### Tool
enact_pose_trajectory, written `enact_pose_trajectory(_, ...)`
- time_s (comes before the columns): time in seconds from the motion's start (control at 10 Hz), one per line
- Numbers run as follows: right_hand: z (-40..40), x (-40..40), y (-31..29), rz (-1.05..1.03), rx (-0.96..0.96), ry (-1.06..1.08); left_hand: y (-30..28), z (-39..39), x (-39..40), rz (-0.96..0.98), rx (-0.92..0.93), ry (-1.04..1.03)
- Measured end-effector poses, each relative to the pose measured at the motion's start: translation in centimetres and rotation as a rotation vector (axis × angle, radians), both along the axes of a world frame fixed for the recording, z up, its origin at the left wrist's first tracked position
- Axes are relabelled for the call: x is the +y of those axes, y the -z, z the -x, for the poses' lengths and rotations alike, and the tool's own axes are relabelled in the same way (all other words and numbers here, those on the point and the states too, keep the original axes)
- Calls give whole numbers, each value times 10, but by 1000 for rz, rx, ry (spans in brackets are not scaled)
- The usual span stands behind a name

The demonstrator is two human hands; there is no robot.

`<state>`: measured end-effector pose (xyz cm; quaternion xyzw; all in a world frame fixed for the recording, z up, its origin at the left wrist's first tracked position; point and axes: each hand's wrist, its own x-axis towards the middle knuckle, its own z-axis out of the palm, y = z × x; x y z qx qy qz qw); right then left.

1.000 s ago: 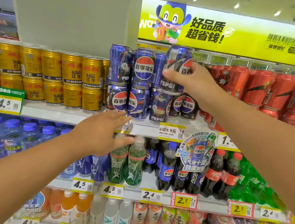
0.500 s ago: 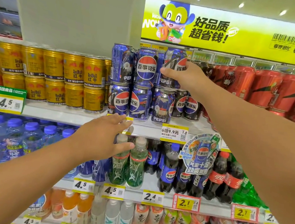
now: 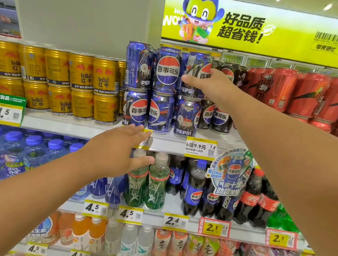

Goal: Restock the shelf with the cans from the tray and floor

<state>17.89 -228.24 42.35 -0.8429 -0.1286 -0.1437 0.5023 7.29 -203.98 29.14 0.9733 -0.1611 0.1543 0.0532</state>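
On the top shelf (image 3: 168, 142) blue Pepsi cans stand stacked two high. My right hand (image 3: 212, 86) grips the rightmost upper blue Pepsi can (image 3: 194, 71), which sits on the lower can (image 3: 187, 117) beneath it. Two more upper blue cans (image 3: 167, 70) stand to its left. My left hand (image 3: 117, 151) hovers flat with fingers apart in front of the shelf edge, below the cans, holding nothing. Neither the tray nor the floor is in view.
Gold Red Bull cans (image 3: 80, 84) fill the shelf to the left, black Pepsi cans (image 3: 220, 116) and red cans (image 3: 307, 93) to the right. Below stand green bottles (image 3: 147, 184), water bottles (image 3: 13, 152) and cola bottles (image 3: 194, 189). A round promo tag (image 3: 230, 172) hangs from the shelf edge.
My right hand has lowered the blue can from above the stack onto the lower can. My left hand stays near the shelf edge.
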Motion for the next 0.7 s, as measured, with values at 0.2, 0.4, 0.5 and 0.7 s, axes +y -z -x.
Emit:
enact_pose_trajectory(0.2,-4,-2,4,11,49,-6,-1,-3,-1,-7,12,-8)
enact_pose_trajectory(0.4,1,-4,11,5,25,-6,-4,-6,-2,-17,27,-16)
enact_pose_trajectory(0.5,9,-6,24,7,20,48,-6,-7,1,-14,13,-17)
enact_pose_trajectory(0.7,38,-13,64,215,-19,262,-13,-7,6,-47,10,-20)
